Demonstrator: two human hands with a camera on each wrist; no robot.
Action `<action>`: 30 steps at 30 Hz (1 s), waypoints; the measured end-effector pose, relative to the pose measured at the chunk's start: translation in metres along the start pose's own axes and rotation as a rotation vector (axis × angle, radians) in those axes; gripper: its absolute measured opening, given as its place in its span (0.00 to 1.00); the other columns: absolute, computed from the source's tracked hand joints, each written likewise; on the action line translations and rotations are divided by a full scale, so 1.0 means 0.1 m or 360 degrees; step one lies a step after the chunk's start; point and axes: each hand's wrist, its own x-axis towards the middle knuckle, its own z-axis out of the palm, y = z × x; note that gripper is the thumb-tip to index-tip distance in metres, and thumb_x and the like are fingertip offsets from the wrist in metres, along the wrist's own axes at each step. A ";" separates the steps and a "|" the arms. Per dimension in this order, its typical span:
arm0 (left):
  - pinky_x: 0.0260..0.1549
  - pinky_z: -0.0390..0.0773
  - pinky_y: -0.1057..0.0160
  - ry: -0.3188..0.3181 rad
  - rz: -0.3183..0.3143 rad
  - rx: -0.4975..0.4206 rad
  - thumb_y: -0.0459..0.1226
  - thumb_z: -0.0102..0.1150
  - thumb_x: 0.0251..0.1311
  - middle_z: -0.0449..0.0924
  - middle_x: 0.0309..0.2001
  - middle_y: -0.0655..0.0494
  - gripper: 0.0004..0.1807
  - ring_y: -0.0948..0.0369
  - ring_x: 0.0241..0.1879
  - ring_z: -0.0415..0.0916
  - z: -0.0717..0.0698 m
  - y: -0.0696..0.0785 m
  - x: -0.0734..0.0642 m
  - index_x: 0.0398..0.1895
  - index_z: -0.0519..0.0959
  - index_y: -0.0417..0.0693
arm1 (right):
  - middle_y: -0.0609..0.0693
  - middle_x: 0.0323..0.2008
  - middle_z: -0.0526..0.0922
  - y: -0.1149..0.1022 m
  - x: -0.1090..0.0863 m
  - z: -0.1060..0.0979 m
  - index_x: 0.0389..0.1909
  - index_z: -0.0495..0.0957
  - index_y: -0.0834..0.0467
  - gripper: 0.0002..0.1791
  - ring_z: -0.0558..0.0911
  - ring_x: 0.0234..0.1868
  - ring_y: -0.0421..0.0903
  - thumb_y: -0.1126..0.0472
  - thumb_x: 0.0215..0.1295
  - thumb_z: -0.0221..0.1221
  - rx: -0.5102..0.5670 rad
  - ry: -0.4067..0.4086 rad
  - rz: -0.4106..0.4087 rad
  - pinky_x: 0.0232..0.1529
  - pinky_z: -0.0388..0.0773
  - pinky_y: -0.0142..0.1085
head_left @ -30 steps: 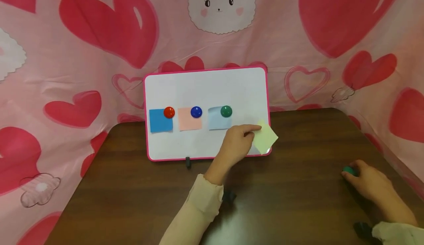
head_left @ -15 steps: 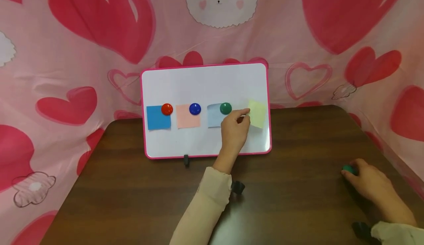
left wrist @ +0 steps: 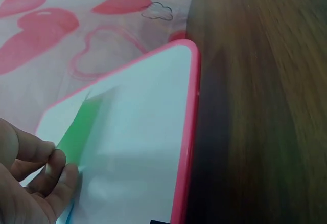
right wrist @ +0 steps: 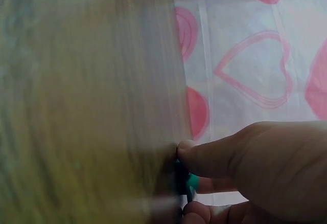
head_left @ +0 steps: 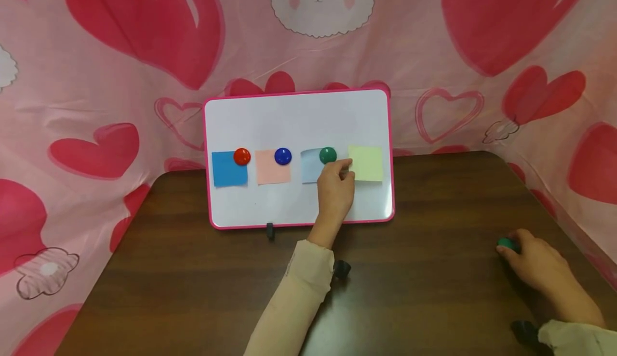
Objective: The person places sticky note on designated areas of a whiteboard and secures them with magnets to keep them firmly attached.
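My left hand (head_left: pixel 336 189) pinches the left edge of a pale yellow-green paper note (head_left: pixel 367 164) at the right part of the whiteboard (head_left: pixel 299 123). In the left wrist view the note (left wrist: pixel 82 132) stands at an angle to the board, its pinched edge between thumb and fingers. At the right of the table, my right hand (head_left: pixel 542 262) grips a green round magnet (head_left: pixel 508 245), partly covered by the fingers. On the board a blue note (head_left: pixel 229 169), a pink note (head_left: pixel 272 168) and a light blue note (head_left: pixel 310 168) hang in a row under red, blue and green magnets.
The board has a pink frame and leans near the back of a dark wooden table (head_left: pixel 424 227). A small black clip (head_left: pixel 270 231) sits at its lower edge. A pink cloth with hearts (head_left: pixel 270 24) hangs behind and at the sides.
My left hand has raised the yellow-green note, moved it left and turned it from a diamond to nearly square beside the light blue one. The right hand has stayed put with the magnet.
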 end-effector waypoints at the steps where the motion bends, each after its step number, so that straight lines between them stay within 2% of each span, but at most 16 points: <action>1: 0.41 0.79 0.63 -0.0001 0.0005 0.0015 0.29 0.58 0.67 0.80 0.45 0.51 0.14 0.58 0.43 0.76 0.00 -0.01 0.00 0.53 0.85 0.40 | 0.80 0.44 0.75 0.00 0.00 0.00 0.52 0.65 0.73 0.25 0.74 0.45 0.80 0.54 0.74 0.57 -0.0001 0.0002 -0.0002 0.38 0.69 0.68; 4: 0.40 0.78 0.64 -0.0003 0.0012 0.0046 0.30 0.57 0.68 0.80 0.43 0.52 0.13 0.58 0.41 0.75 0.01 -0.05 0.01 0.52 0.86 0.41 | 0.77 0.43 0.76 -0.01 0.00 0.00 0.54 0.66 0.71 0.27 0.74 0.45 0.79 0.50 0.74 0.57 -0.0002 0.0013 0.0002 0.38 0.68 0.68; 8: 0.38 0.77 0.64 -0.0001 0.0025 0.0060 0.29 0.56 0.69 0.80 0.39 0.54 0.13 0.59 0.39 0.74 0.04 -0.07 0.02 0.50 0.87 0.43 | 0.66 0.37 0.77 -0.02 -0.01 -0.01 0.55 0.67 0.69 0.31 0.77 0.39 0.70 0.43 0.74 0.56 -0.0010 0.0038 0.0022 0.37 0.68 0.66; 11: 0.37 0.77 0.64 0.0008 0.0028 0.0069 0.29 0.56 0.69 0.79 0.39 0.54 0.13 0.59 0.39 0.73 0.06 -0.07 0.03 0.50 0.87 0.43 | 0.61 0.34 0.77 -0.03 -0.01 -0.01 0.56 0.67 0.68 0.31 0.78 0.37 0.67 0.43 0.74 0.56 -0.0012 0.0078 0.0005 0.38 0.67 0.65; 17: 0.39 0.76 0.65 0.0003 -0.0022 0.0095 0.30 0.55 0.70 0.77 0.41 0.53 0.13 0.60 0.41 0.73 0.08 -0.06 0.03 0.51 0.86 0.42 | 0.64 0.34 0.79 -0.07 -0.03 0.02 0.56 0.69 0.65 0.27 0.78 0.40 0.72 0.46 0.74 0.57 0.0028 0.0166 -0.0046 0.41 0.65 0.67; 23: 0.40 0.76 0.64 -0.0027 -0.0043 0.0127 0.31 0.55 0.71 0.77 0.42 0.52 0.13 0.59 0.41 0.74 0.06 -0.06 0.03 0.52 0.85 0.41 | 0.71 0.40 0.80 -0.15 -0.05 0.06 0.57 0.70 0.65 0.25 0.77 0.44 0.74 0.49 0.72 0.60 0.0103 0.0267 -0.0096 0.42 0.66 0.67; 30: 0.40 0.76 0.64 -0.0055 -0.0064 0.0176 0.31 0.54 0.71 0.76 0.42 0.53 0.14 0.59 0.41 0.73 0.05 -0.06 0.04 0.53 0.85 0.42 | 0.59 0.32 0.83 -0.22 -0.03 0.07 0.55 0.73 0.64 0.23 0.80 0.34 0.56 0.52 0.70 0.63 0.0131 0.0328 -0.0128 0.41 0.67 0.62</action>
